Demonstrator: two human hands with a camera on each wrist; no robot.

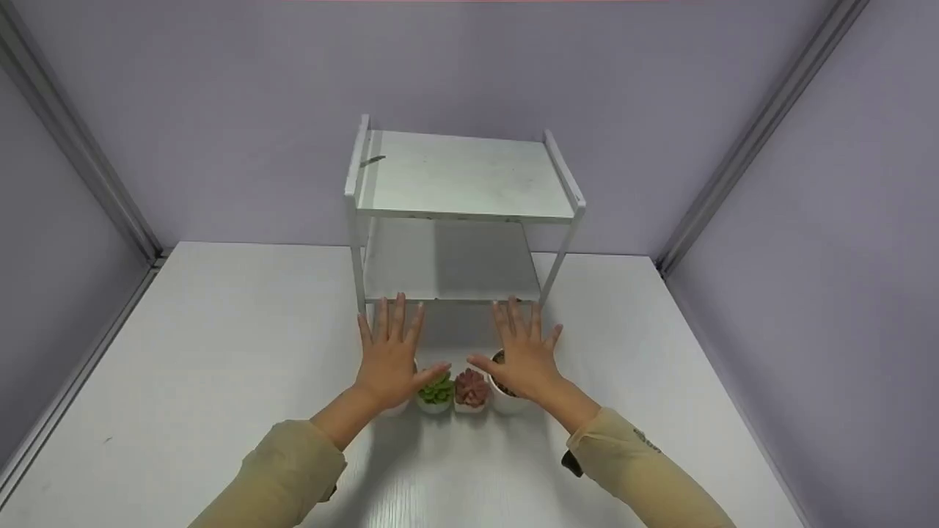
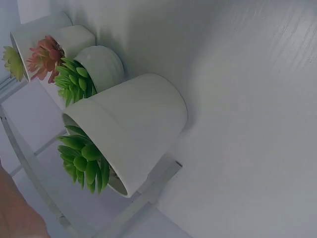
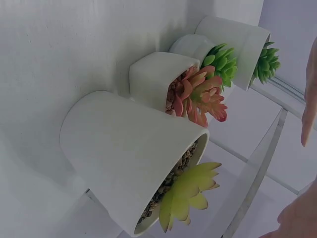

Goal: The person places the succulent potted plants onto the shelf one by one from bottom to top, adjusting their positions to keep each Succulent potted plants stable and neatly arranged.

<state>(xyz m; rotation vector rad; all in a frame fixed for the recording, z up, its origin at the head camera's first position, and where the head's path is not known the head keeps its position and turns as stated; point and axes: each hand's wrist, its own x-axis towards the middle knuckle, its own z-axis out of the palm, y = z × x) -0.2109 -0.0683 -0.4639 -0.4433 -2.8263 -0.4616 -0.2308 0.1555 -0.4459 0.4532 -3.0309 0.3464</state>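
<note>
Both hands are held out, palms down, fingers spread, above a row of small potted succulents. My left hand (image 1: 387, 367) is over the left end and largely hides a big white pot with a green succulent (image 2: 86, 161). Over the right end, my right hand (image 1: 527, 361) partly covers another big white pot (image 3: 124, 153) with a yellow-green succulent (image 3: 188, 196). Between them stand a small pot with a bright green succulent (image 1: 436, 390) and a small pot with a reddish succulent (image 1: 471, 389). Neither hand holds anything; the head view does not settle whether either touches a pot.
A white two-tier shelf (image 1: 462, 176) stands behind the pots, its lower board (image 1: 455, 260) under the top one. The pots are on a white table (image 1: 242, 352). Lilac panels (image 1: 807, 257) with grey metal corner rails (image 1: 763, 132) enclose the back and sides.
</note>
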